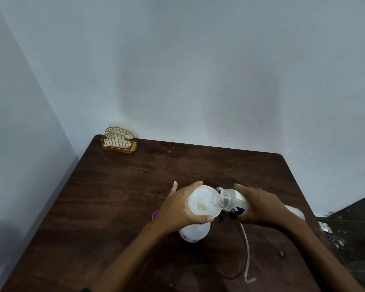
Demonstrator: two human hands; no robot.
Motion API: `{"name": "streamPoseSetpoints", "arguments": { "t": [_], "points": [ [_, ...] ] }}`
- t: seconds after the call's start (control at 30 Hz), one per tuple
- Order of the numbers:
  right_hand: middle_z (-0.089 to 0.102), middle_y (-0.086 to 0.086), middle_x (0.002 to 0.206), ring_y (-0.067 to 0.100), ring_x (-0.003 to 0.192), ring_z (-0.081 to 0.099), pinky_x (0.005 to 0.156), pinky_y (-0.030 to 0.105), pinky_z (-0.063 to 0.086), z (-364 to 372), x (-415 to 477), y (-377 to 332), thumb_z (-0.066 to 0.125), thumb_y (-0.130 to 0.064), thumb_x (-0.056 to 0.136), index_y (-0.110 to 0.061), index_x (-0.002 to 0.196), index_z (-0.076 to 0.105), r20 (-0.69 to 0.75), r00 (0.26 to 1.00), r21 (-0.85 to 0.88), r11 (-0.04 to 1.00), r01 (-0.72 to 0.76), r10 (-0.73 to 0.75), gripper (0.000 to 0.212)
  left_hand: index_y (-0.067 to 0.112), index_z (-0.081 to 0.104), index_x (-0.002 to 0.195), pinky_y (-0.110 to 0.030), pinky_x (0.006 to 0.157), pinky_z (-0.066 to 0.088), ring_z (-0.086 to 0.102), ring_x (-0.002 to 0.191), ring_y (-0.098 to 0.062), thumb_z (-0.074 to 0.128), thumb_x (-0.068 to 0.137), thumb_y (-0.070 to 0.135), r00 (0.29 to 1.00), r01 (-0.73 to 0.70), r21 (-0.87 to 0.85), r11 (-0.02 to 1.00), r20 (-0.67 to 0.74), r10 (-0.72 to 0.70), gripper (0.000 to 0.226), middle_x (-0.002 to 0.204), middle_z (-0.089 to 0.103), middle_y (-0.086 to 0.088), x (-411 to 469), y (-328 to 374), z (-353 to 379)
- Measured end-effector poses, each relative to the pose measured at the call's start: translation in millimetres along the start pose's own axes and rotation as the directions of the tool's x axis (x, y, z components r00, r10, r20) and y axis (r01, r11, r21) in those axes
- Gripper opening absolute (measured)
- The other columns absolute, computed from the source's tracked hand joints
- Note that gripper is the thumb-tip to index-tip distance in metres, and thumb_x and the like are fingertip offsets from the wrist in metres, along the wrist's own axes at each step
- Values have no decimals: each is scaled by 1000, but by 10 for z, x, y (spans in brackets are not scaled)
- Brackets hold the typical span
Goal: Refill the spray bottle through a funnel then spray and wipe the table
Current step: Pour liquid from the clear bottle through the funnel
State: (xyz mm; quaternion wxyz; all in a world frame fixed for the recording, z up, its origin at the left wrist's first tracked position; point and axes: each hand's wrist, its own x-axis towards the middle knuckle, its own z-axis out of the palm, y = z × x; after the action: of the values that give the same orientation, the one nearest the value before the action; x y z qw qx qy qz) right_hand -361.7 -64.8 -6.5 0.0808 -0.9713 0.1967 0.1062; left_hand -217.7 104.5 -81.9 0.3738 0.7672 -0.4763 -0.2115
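Left hand (178, 209): wrapped around the white funnel (203, 202), thumb hooked under the near rim, fingers curled over the far rim, index tip lifted clear above the rest.
Funnel: wide mouth up, seated in the neck of the spray bottle (195, 232); a small yellowish patch at the bottom of the cone, just inside the thumb.
Spray bottle: white, upright on the table, mostly hidden below the left palm; only the rounded lower body visible beneath the thumb.
Right hand (259, 207): closed around the refill bottle (230, 200), fingers clamped over the labelled body, knuckles up.
Refill bottle: tipped nearly level, clear threaded neck pointing left from the right fingertips, open mouth over the funnel's right edge; white contents near the shoulder; no stream discernible at the mouth, possibly too thin to make out.
Purple object (155, 214): sliver visible just behind the left wrist, identity unclear.
Dip tube (248, 249): thin whitish line lying on the wood, running from under the right fingers toward the near edge.
Dark part (224, 216): below the refill bottle, between the two hands, probably the sprayer head.
Table (135, 186): dark brown wood.
Napkin holder (119, 140): gold wire, white napkins inside, far left corner, well apart from both hands.
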Motion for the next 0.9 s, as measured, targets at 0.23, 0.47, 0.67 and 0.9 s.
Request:
{"name": "streamPoseSetpoints", "arguments": {
  "t": [0.23,0.47,0.67,0.9],
  "points": [
    [57,-14,96,6,79,50,53,14,31,-12,3,-12,69,-45,73,-34,106,46,5,1000,-7,1000,3,-2,42,26,33,144,-40,119,-7,39,131,-1,62,63,69,1000,5,4,1000,-8,-5,96,143,45,14,4,4,-2],
    [57,-15,95,5,79,50,56,16,32,-30,4,-19,70,-44,73,-35,106,46,5,1000,-1,1000,10,-10,42,27,34,143,-36,117,-8,40,130,0,54,57,76,1000,-1,-15,1000,1,1,101,142,46,15,-2,26,-20],
    [59,-14,97,6,80,50,54,13,30,-46,-8,-28,70,-42,73,-34,108,46,16,1000,-1,1000,12,-12,43,26,33,143,-37,117,-8,40,130,-2,61,61,70,1000,6,-7,1000,-5,-6,96,142,46,14,-5,43,-23],
    [60,-13,99,6,79,49,53,13,30,-47,-7,-28,70,-43,72,-33,106,46,16,1000,-19,1000,5,-5,43,28,33,143,-35,117,-9,39,130,1,60,60,73,1000,6,-32,999,-2,-6,98,143,44,15,-10,37,-21]
  ]
}}
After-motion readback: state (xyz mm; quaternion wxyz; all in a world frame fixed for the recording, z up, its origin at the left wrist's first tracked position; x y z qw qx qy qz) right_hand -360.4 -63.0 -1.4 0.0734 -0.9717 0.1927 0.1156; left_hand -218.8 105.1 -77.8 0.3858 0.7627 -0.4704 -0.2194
